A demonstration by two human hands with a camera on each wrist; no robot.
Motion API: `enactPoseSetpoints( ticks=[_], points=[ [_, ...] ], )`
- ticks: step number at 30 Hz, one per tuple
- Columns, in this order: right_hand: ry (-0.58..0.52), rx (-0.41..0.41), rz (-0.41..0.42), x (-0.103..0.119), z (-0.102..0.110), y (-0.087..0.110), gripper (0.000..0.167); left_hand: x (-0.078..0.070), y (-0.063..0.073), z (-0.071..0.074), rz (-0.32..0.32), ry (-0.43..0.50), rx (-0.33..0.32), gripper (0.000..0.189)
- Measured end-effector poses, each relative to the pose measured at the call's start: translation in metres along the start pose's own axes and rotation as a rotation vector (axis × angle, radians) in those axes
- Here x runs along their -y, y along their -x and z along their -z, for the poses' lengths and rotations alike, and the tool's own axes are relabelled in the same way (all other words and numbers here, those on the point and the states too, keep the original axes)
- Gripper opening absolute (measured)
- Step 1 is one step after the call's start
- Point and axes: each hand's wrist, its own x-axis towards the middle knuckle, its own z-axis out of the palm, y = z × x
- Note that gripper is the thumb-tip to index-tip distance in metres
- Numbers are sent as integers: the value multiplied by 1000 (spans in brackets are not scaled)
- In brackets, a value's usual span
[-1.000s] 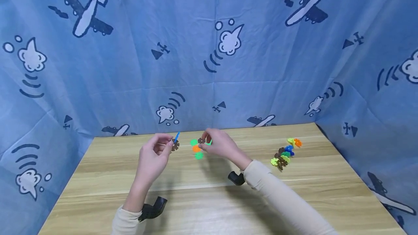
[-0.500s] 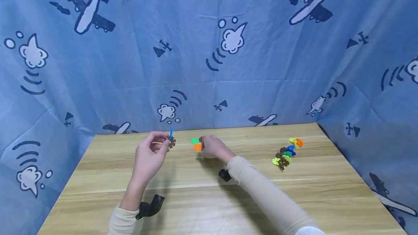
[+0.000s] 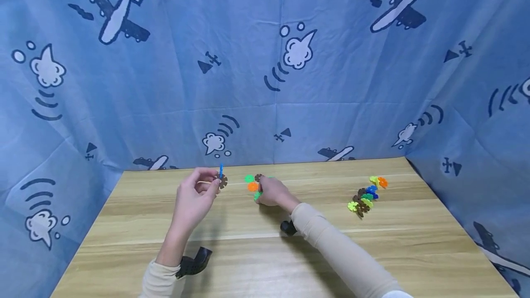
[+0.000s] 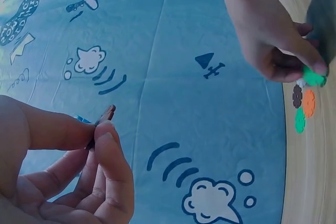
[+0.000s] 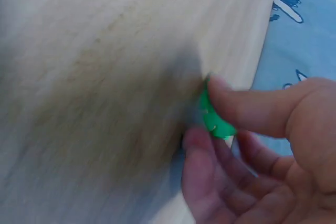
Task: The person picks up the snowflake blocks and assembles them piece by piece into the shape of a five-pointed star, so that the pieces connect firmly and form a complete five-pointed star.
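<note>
My left hand [image 3: 193,199] is raised above the table's left half. Between its thumb and index finger it pinches a brown notched snowflake disc [image 3: 224,181], with a blue disc [image 3: 221,170] standing edge-on against it. My right hand [image 3: 275,193] is low over the small group in the middle and pinches a green snowflake disc [image 5: 213,116] by its edge. Beside those fingers lie an orange disc [image 3: 252,186], another green disc [image 3: 249,178] and a brown disc [image 3: 258,177]. A further green piece [image 3: 271,178] is mostly hidden behind the right hand.
To the right on the wooden table [image 3: 331,252] lies a cluster of joined discs [image 3: 363,199] in brown, yellow, blue, green and orange. A blue patterned curtain [image 3: 265,82] hangs along the back and sides. Black wrist mounts [image 3: 194,261] stick out from the forearms.
My right hand has come down from the brown disc to the front green disc, which it now pinches and tilts. The left hand keeps its hold, shifting only slightly.
</note>
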Motion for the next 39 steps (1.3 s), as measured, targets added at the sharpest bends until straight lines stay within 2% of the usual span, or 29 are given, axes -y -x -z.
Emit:
enactPoseSetpoints(
  ticks=[3, 8, 13, 17, 20, 24, 30, 39],
  points=[
    [-45, -39, 67, -4, 10, 7, 23, 0, -1, -3, -2, -3, -1, 19],
    [-184, -214, 184, 1, 39, 24, 15, -2, -2, -10, -26, -7, 17, 17],
    [-333, -384, 361, 13, 66, 51, 13, -5, -1, -21, -76, -1, 53, 14],
    [-407, -461, 489, 20, 80, 75, 10, -8, 0, -30, -103, 28, 85, 14],
    [-453, -475, 556, 19, 84, 90, 10, -11, 2, -34, -109, 36, 98, 13],
    [-467, -490, 601, 16, 83, 101, 11, -14, 4, -38, -119, 52, 120, 12],
    [-492, -494, 637, 11, 79, 107, 13, -15, 7, -45, -132, 47, 147, 10],
    [-421, -507, 723, -1, 76, 107, 18, -12, 8, -56, -107, 36, 170, 8]
  ],
)
